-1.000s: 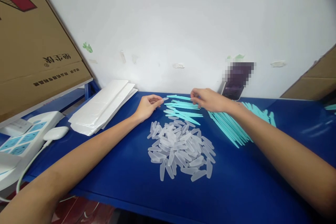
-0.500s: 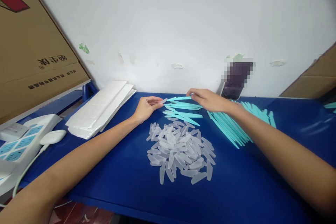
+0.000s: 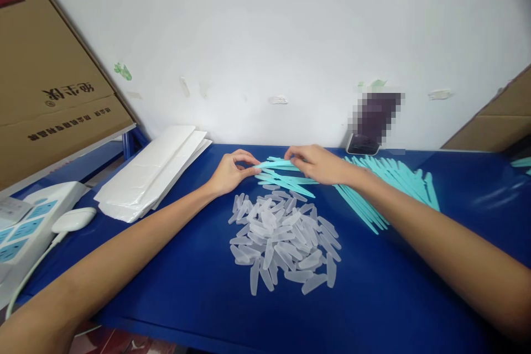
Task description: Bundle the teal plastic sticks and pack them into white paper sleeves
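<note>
Between my two hands lie slim turquoise eyebrow razors (image 3: 276, 165). My left hand (image 3: 234, 172) pinches the left end of one, thumb and forefinger pressed together; any clear cover there is hidden by the fingers. My right hand (image 3: 313, 163) grips the same razor farther right with bent fingers. Just below, a few more turquoise razors (image 3: 286, 181) lie crossed on the blue table (image 3: 199, 287). Nearer me spreads a loose heap of frosted clear blade covers (image 3: 282, 238). A fanned pile of turquoise razors (image 3: 398, 177) rests partly beneath my right forearm.
White flat packets (image 3: 149, 171) are stacked at the left. Beside them sit a power strip (image 3: 33, 227) and a white plug (image 3: 74, 219) with its cable. A phone (image 3: 363, 145) leans on the wall. A large cardboard box (image 3: 53, 66) stands at the far left.
My right hand has moved slightly left, closer to my left hand, with the razor. The clear cover seen at my left fingertips is now out of sight. The view has shifted a little.
</note>
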Motion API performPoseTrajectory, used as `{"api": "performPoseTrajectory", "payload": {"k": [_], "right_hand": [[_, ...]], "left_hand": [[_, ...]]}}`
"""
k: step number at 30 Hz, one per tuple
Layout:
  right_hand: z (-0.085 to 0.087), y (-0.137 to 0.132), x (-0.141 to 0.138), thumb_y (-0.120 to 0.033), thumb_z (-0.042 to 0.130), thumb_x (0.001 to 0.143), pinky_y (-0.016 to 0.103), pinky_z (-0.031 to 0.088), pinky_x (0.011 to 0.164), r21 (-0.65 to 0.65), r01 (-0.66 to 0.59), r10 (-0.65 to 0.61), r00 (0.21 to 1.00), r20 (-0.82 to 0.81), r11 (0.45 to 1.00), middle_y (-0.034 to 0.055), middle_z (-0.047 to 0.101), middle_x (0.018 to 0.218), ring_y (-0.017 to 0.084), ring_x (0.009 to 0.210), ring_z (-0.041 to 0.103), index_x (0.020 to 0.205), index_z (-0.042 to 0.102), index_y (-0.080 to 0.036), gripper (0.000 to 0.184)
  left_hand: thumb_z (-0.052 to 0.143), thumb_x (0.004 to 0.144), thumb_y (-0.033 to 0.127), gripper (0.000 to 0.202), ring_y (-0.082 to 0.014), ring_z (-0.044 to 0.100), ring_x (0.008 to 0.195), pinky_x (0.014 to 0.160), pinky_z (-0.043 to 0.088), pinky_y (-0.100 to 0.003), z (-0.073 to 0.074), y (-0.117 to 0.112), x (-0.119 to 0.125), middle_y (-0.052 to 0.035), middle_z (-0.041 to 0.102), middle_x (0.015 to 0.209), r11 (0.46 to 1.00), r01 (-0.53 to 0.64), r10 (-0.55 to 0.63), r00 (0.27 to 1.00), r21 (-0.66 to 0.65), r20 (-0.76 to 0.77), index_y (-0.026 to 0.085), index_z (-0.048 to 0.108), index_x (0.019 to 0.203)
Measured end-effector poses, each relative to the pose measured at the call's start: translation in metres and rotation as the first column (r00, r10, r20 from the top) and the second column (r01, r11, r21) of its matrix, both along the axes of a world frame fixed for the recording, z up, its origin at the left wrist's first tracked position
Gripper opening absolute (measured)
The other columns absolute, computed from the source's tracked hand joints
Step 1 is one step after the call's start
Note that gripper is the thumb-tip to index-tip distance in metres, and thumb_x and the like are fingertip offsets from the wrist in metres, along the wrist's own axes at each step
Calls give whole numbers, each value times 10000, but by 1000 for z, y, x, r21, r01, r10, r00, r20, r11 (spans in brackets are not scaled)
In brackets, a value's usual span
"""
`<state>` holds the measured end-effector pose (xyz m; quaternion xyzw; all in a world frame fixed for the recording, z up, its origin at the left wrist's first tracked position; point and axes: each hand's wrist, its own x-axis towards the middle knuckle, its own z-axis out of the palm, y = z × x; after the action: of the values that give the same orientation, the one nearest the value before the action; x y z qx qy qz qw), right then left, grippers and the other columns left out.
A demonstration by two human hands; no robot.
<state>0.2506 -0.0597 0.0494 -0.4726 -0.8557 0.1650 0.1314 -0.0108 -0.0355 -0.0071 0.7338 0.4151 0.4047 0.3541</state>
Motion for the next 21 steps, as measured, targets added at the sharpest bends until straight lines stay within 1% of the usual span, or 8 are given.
{"api": "performPoseTrajectory", "payload": {"k": [3, 5, 7, 8, 10, 12, 16, 21], "right_hand": [[5, 4, 5, -428, 557, 883, 295, 368, 635, 95, 96, -103, 992, 72, 991, 49, 715, 868, 181, 738, 593, 964, 714, -213, 279], [6, 6, 8, -482, 611, 830, 299, 351, 612, 210, 261, -277, 959, 50, 942, 46, 726, 876, 200, 753, 606, 901, 719, -219, 293], [5, 7, 9, -471, 588, 840, 301, 339, 598, 263, 343, -357, 934, 8, 902, 48, 730, 861, 202, 739, 606, 895, 716, -212, 295], [4, 7, 9, -452, 568, 853, 300, 340, 595, 252, 317, -331, 943, 15, 914, 51, 730, 863, 197, 732, 605, 891, 715, -207, 289], [0, 9, 9, -410, 556, 863, 296, 352, 596, 181, 182, -200, 976, 82, 967, 55, 730, 887, 186, 732, 607, 887, 717, -202, 264], [-4, 12, 10, -376, 578, 851, 292, 366, 601, 113, 68, -87, 982, 166, 991, 55, 730, 925, 186, 753, 615, 908, 724, -210, 229], [-13, 19, 12, -348, 601, 846, 288, 382, 614, 59, 55, -68, 964, 257, 997, 53, 735, 951, 196, 779, 631, 935, 736, -232, 200], [-15, 20, 10, -307, 608, 844, 283, 411, 643, 7, 63, -63, 968, 241, 998, 59, 744, 948, 199, 794, 650, 921, 736, -214, 175]], "left_hand": [[796, 736, 382, 257, -116, 590, 730, 677, 514, -304, 1, 1, -2, -91, 620, 1134, 1000, 24, -24, 996, -3, -91, 183, 792, 898], [797, 734, 383, 251, -113, 582, 734, 696, 510, -306, 1, 3, -4, -94, 610, 1153, 999, 39, -40, 989, -11, -140, 183, 791, 886], [793, 740, 390, 267, -134, 588, 787, 710, 502, -303, 2, 4, -6, -97, 606, 1159, 998, 66, -66, 982, -8, -178, 190, 785, 915], [788, 746, 394, 286, -148, 589, 825, 712, 497, -299, 2, 4, -6, -97, 605, 1163, 997, 80, -79, 978, -1, -191, 198, 779, 953], [771, 770, 403, 328, -165, 577, 878, 706, 483, -289, 3, 2, -6, -95, 600, 1167, 995, 94, -87, 977, 25, -192, 216, 758, 1039], [747, 802, 408, 316, -164, 552, 867, 693, 463, -282, 5, -3, -5, -86, 596, 1122, 992, 107, -92, 978, 72, -189, 223, 748, 1058], [666, 890, 414, 237, -164, 527, 850, 761, 452, -306, 10, -15, 0, -57, 547, 983, 950, 267, -218, 938, 161, -271, 240, 766, 1015], [584, 958, 395, 261, -213, 475, 1034, 954, 391, -387, 16, -21, 4, -59, 499, 1039, 864, 479, -351, 794, 156, -497, 340, 745, 1155]]}}
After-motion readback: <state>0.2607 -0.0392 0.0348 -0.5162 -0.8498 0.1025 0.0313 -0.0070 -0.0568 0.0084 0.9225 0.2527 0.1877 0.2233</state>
